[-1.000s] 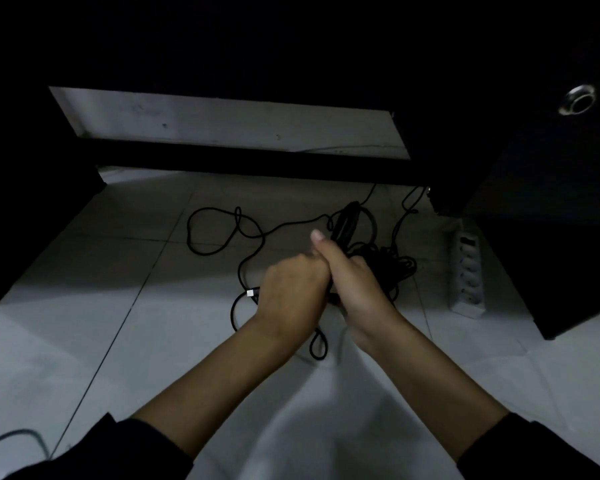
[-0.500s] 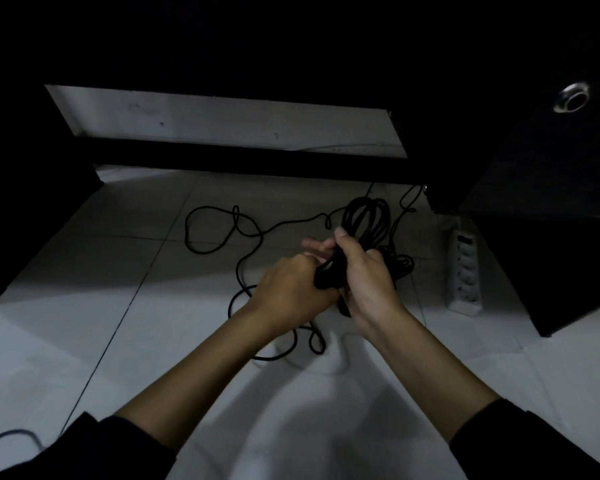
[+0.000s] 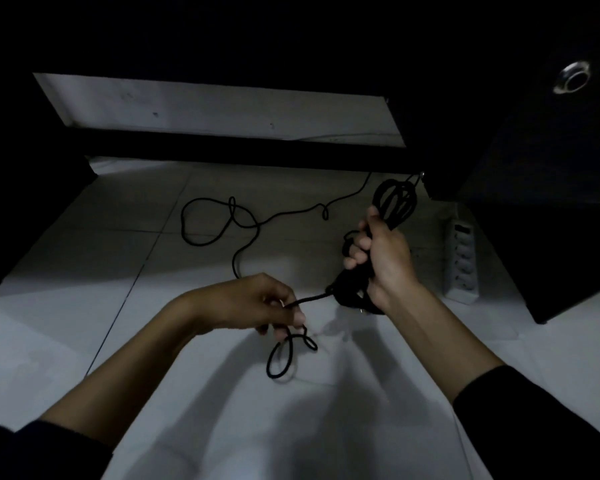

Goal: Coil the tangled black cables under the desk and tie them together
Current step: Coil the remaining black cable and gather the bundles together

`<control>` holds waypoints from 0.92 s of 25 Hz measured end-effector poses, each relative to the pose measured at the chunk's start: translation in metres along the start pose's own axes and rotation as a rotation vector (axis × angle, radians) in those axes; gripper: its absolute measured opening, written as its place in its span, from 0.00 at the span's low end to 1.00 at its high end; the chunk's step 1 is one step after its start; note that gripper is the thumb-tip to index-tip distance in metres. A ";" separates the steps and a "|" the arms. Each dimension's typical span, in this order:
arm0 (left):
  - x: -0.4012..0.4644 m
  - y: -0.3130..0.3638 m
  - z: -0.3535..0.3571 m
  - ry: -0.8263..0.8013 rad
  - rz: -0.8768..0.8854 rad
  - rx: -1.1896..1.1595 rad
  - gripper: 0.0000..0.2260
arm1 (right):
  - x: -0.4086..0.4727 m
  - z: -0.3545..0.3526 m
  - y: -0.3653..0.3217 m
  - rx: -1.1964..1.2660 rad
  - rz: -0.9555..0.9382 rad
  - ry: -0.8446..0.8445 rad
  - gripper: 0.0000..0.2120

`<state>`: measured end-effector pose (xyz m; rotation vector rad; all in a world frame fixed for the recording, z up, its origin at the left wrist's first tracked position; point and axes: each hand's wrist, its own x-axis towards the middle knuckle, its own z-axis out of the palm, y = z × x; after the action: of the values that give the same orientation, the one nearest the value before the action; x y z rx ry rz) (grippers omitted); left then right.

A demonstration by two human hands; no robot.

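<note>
Desk panel, far left (image 3: 25, 209): black, upright, standing on the pale floor and closing off the left edge of the view.
Floor (image 3: 84, 341): white tiles with thin dark joints, dim farther in under the desk, brighter close to the person.
Loose cable (image 3: 219, 220): black, lying on the tiles in open loops left of centre, one strand trailing away to the back right under the desk, another running down toward the left hand.
Left hand (image 3: 257, 306): low and centre-left, fingers curled, pinching a black strand at the fingertips; below it a small loop of the same strand (image 3: 284, 358) hanging and touching the floor.
Strand between the hands (image 3: 312, 298): taut, rising from the left fingertips up and right into the bundle.
Coiled bundle (image 3: 394, 202): black cable gathered in long loops, loops sticking out above the fist, thick dark mass bulging out below it, held off the floor.
Right hand (image 3: 381, 258): higher, right of centre, fist wrapped round the middle of the bundle, thumb up along it.
Power strip (image 3: 461, 261): white, flat on the tiles just right of the right hand, beside the dark cabinet.
Cabinet (image 3: 551, 220): black, far right, round metal fitting (image 3: 571, 77) near its top.
</note>
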<state>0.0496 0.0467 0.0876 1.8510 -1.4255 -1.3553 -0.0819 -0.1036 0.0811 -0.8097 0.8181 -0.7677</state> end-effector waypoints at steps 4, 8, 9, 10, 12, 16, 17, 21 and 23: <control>-0.001 -0.003 -0.011 0.080 -0.004 0.221 0.06 | 0.004 -0.005 0.000 -0.080 0.003 -0.030 0.16; 0.002 0.004 -0.015 0.140 0.177 0.175 0.04 | 0.004 -0.005 -0.006 -0.277 -0.061 -0.076 0.16; 0.002 0.008 -0.015 0.144 0.230 0.153 0.04 | 0.002 -0.005 -0.006 -0.325 -0.069 -0.095 0.16; 0.004 0.013 -0.013 0.155 0.274 0.142 0.04 | 0.000 -0.003 -0.006 -0.378 -0.076 -0.118 0.15; 0.010 0.023 -0.007 0.189 0.362 0.160 0.05 | -0.003 0.001 -0.005 -0.484 -0.098 -0.167 0.16; 0.019 0.035 0.003 0.278 0.455 0.089 0.08 | -0.013 0.009 -0.003 -0.649 -0.194 -0.243 0.19; 0.021 0.036 0.004 0.329 0.459 0.053 0.14 | -0.017 0.011 -0.003 -0.682 -0.205 -0.253 0.20; 0.022 0.042 0.001 0.577 0.436 0.268 0.26 | -0.030 0.015 0.001 -0.710 -0.182 -0.276 0.19; 0.020 0.045 -0.001 0.656 0.370 0.401 0.31 | -0.032 0.017 0.001 -0.699 -0.140 -0.285 0.18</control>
<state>0.0290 0.0114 0.1154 1.8780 -1.6147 -0.2465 -0.0824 -0.0710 0.0978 -1.5755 0.7786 -0.4608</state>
